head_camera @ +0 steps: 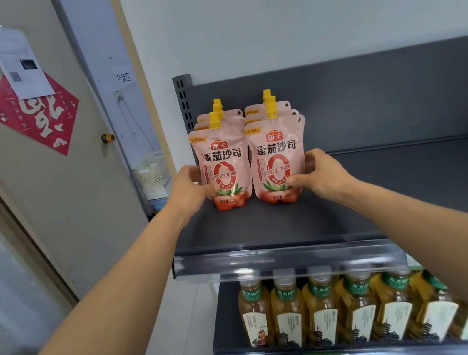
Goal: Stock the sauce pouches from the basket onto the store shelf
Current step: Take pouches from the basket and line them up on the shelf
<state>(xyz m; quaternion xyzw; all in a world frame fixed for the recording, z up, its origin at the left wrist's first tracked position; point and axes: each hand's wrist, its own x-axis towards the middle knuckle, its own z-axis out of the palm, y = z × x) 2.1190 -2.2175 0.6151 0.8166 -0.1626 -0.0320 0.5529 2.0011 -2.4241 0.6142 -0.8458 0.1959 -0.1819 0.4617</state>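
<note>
Left grip [191,186] curls round the outer edge of the left front pouch [224,172], right grip [317,174] pinches the right front pouch [279,166] likewise, both upright heading two rows at the left end of the shelf [265,224], probably squaring them label-out.

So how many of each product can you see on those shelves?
Sauce pouches: 6, in two rows of 3
Tea bottles: 7 showing along the front; any behind are hidden
Total: 13
</note>
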